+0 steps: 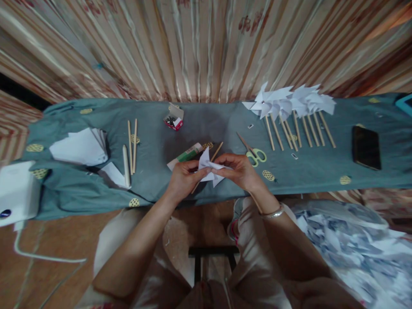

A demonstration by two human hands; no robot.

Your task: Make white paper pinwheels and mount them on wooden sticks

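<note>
Between my two hands is a white paper pinwheel (206, 161) with folded blades. My left hand (185, 178) pinches its left side, thumb near the middle. On the other side my right hand (236, 169) grips a blade between thumb and fingers. A wooden stick (217, 150) lies slantwise beneath the paper; whether it is joined to the pinwheel I cannot tell. Just behind my left hand rests a green and white box (186, 155). Scissors with yellow-green handles (257, 156) lie beyond my right hand. A small open red box (174, 120) holds shiny metal pieces.
Several finished pinwheels (296, 103) on sticks lie at the back right, near a black phone (366, 147). To the left are a stack of white paper (80, 146), loose sticks (132, 146) and a white device (17, 191). A bag of paper scraps (354, 249) stands at lower right.
</note>
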